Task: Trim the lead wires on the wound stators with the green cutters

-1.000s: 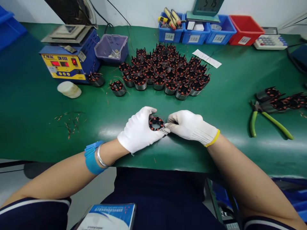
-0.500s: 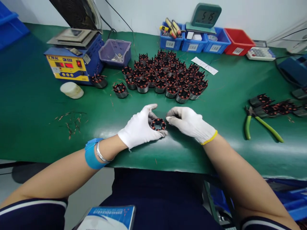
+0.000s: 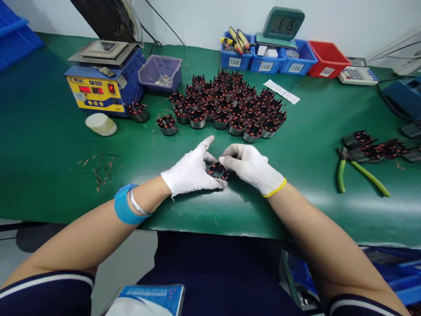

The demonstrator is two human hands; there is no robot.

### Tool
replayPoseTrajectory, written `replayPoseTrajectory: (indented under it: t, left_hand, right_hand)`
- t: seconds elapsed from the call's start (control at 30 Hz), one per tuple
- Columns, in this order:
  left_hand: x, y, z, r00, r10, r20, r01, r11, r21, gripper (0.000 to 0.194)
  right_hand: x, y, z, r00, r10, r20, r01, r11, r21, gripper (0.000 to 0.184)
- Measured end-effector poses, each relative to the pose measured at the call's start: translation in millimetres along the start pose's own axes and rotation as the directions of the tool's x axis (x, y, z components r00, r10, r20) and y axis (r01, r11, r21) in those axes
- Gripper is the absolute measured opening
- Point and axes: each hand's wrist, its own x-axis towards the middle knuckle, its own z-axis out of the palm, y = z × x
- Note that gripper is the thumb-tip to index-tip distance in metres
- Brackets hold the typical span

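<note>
The left hand (image 3: 192, 172) holds the ring (image 3: 212, 172) inside curled fingers. The right hand (image 3: 248, 165) bends its fingers by the edge; I can't tell if they pinch anything. Best hold steady, touch softly.

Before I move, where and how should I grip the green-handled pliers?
The pliers are probably best gripped by both green handles, right hand from the near side: the spread handles point toward you, the head lies beside wound cores.

Along the far edge of the green surface (image 3: 312, 175) stand three small blue plastic bins (image 3: 265, 65) and one red plastic bin (image 3: 329, 60); mid-surface, over twenty ring-shaped black-and-copper cores (image 3: 221, 123); near the front edge, two white-gloved hands (image 3: 189, 173) (image 3: 252, 166) with one more core (image 3: 216, 166).
</note>
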Motion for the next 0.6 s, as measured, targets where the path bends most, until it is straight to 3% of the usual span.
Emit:
replayPoseTrajectory:
  t: [0.1,0.2,0.27,0.3,0.37,0.43,0.5,0.6]
  left_hand:
    - [0.3,-3.1,-3.4,1.000,0.018,0.016,-0.018,1.000,0.012,0.128]
    - [-0.3,-5.2,-8.8,1.000,0.028,0.005,-0.029,0.997,0.076,0.124]
    - [-1.1,-5.3,-12.2,1.000,0.029,0.000,-0.029,0.993,0.112,0.121]
    - [-1.5,-5.1,-13.6,1.000,0.031,0.004,-0.031,0.992,0.125,0.120]
    - [-2.4,-4.2,-15.7,0.999,0.043,0.014,-0.045,0.987,0.152,0.120]
    - [-3.0,-3.4,-16.9,0.998,0.059,0.033,-0.064,0.979,0.193,0.120]
    - [-3.3,-3.5,-17.2,0.996,0.077,0.044,-0.085,0.968,0.236,0.117]
    - [-3.0,-5.0,-17.2,0.993,0.110,0.046,-0.119,0.960,0.254,0.110]
  right_hand:
    - [-2.9,7.9,-14.0,0.989,0.084,-0.124,-0.099,0.988,-0.119,0.026]
    - [-12.5,13.2,-31.4,0.955,0.155,-0.252,-0.246,0.889,-0.386,0.017]
    - [-21.9,12.3,-37.1,0.937,0.051,-0.345,-0.213,0.867,-0.451,0.016]
    - [-26.7,10.4,-36.6,0.932,-0.065,-0.357,-0.111,0.887,-0.449,0.019]
    - [-34.9,4.4,-28.5,0.900,-0.347,-0.264,0.214,0.879,-0.426,0.040]
    - [-39.1,-1.2,-14.0,0.862,-0.503,-0.054,0.439,0.797,-0.415,0.075]
    - [-38.6,-3.1,-0.2,0.892,-0.439,0.110,0.435,0.765,-0.475,0.092]
    - [-33.2,2.3,6.7,0.958,-0.235,0.162,0.285,0.772,-0.567,0.072]
